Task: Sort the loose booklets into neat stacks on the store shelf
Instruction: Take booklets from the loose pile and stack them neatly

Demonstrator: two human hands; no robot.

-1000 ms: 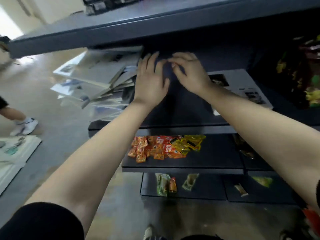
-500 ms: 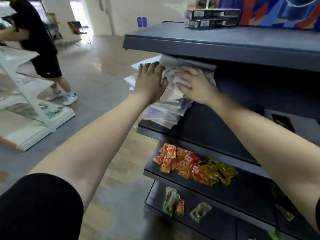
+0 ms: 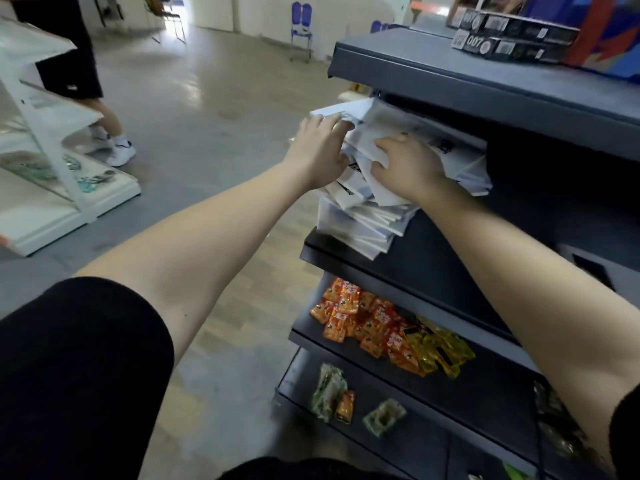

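A messy pile of white and grey booklets (image 3: 367,216) lies at the left end of the dark shelf (image 3: 433,271), some overhanging its edge. My left hand (image 3: 317,152) presses against the pile's left side, its fingers on the upper booklets. My right hand (image 3: 403,166) lies on top of the pile, fingers curled into the loose sheets and gripping them. The back of the pile is hidden under the shelf above.
The dark top shelf (image 3: 485,74) carries black boxes (image 3: 509,39). Orange and yellow snack packets (image 3: 384,330) lie one shelf down, green packets (image 3: 332,393) on the lowest. A person (image 3: 79,71) stands by a white rack (image 3: 45,161) at the left.
The view has swung left and closer to the pile. Both hands moved from the bare shelf space onto the booklet pile, the left to its side and the right onto its top.
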